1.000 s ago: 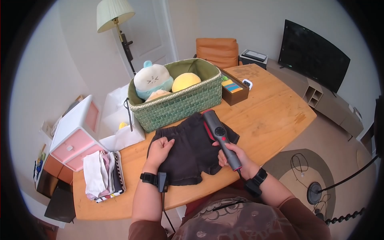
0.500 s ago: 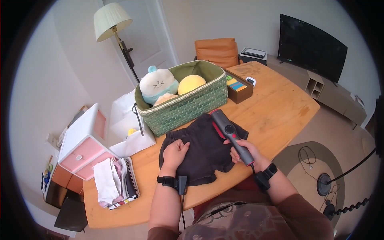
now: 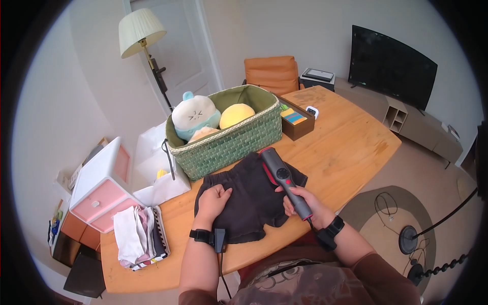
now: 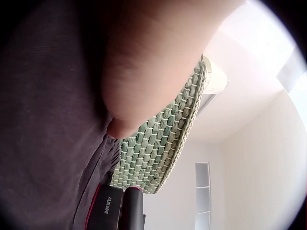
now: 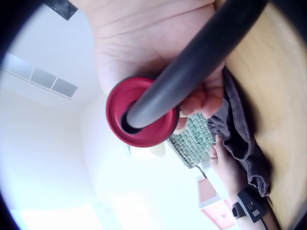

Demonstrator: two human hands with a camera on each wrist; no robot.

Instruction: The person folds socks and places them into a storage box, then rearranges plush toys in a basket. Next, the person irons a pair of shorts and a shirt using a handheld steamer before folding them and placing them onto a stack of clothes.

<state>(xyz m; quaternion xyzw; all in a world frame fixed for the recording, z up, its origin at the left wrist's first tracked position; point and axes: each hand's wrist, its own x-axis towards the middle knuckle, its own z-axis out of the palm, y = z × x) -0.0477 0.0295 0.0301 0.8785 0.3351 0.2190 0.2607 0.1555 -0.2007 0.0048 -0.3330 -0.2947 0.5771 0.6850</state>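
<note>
A pair of dark shorts (image 3: 244, 203) lies spread on the wooden table (image 3: 351, 137), its waistband toward the basket. My left hand (image 3: 213, 203) rests on its left part with the fingers curled in and the thumb against the cloth; whether a fold is pinched beneath, I cannot tell. In my right hand (image 3: 307, 203) I grip the handle of a grey and red handheld garment steamer (image 3: 282, 175). Its red-edged head lies over the right part of the waistband, close to the cloth. From the red handle end a thick black cord (image 5: 192, 67) runs back past my wrist.
Behind the shorts stands a green woven basket (image 3: 229, 147) with plush toys. Right of it is a brown box (image 3: 299, 129); left, a white bin (image 3: 162, 190) and a pink-fronted drawer unit (image 3: 96, 198). Folded clothes (image 3: 137, 236) lie near the table's left edge.
The head view shifts slightly between frames. Both hands and the steamer keep nearly the same places on the shorts.
</note>
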